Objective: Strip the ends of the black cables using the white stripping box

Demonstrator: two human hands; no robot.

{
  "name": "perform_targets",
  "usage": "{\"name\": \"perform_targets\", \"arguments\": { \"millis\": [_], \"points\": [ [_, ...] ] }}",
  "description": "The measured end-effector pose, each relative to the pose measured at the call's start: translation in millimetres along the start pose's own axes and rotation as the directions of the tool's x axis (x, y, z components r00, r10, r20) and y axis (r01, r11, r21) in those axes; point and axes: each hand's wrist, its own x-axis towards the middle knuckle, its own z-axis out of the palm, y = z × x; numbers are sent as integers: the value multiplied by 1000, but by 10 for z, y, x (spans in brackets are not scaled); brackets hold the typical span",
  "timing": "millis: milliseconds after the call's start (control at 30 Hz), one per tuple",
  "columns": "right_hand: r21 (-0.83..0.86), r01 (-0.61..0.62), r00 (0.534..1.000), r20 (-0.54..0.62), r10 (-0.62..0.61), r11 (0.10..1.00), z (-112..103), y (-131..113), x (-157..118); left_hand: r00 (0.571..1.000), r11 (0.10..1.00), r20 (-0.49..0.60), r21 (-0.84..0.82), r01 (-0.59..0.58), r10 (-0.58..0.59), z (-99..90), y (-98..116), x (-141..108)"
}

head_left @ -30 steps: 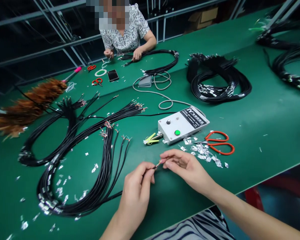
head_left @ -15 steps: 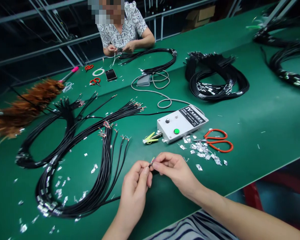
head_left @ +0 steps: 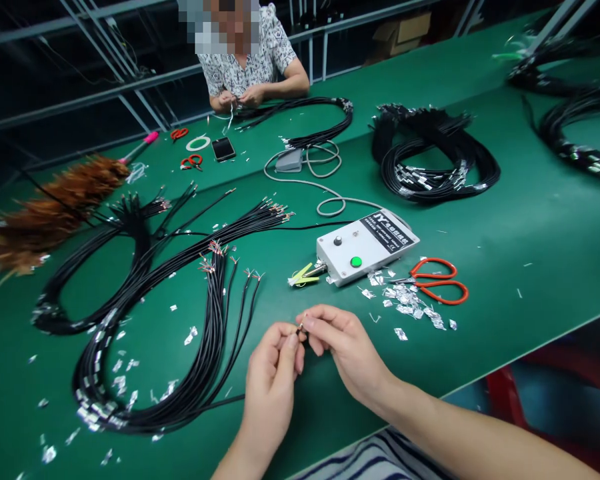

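A: Hands first. Left?

B: Left hand (head_left: 273, 363) pinches a black cable (head_left: 299, 331) between thumb and forefinger, close to the cable's end.

A: Right?

B: Right hand (head_left: 343, 340) is at the same end, thumb and forefinger pressed together on it. Pale strand visible by the fingertips (most of the tip is covered, so I cannot tell how many wires are pinched).

A: Position of the cable?

B: Its end sits between the two hands, over the near part of the green table (head_left: 485, 247). The rest passes under the left hand, comes out on the left and runs to the near curve of a cable bundle (head_left: 213, 333).

A: Describe that bundle.

B: Curled, lying left of the hands. Bare coloured wires splay at the far ends; silvery patches along the bend, foil bits scattered around it.

A: Beyond the hands?

B: White box (head_left: 363, 248) with a green button (head_left: 356, 262). Yellow clip (head_left: 304, 279) at its left end. Scissors (head_left: 414, 279) to the right, red handles, blades pointing toward the box; foil scraps (head_left: 406, 305) lie just beside them.

A: Far side?

B: Another person (head_left: 253, 70) in a patterned shirt, both hands close together at some cable ends. Phone (head_left: 224, 149) on the table near that person; feather duster (head_left: 75, 193) farther left.
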Motion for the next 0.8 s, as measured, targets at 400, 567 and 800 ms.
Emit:
{"name": "perform_targets", "arguments": {
  "millis": [400, 567, 800],
  "points": [
    [-107, 39, 998, -50, -44, 994, -39, 59, -59, 997, 998, -76, -64, 13, -17, 20, -81, -37],
    [-130, 46, 999, 9, -45, 990, -59, 31, -35, 998, 999, -56, -52, 14, -17, 24, -73, -25],
    [-486, 459, 858, 23, -514, 744, -121, 8, -48, 998, 995, -58, -98, 28, -34, 36, -60, -33]
  ]
}}
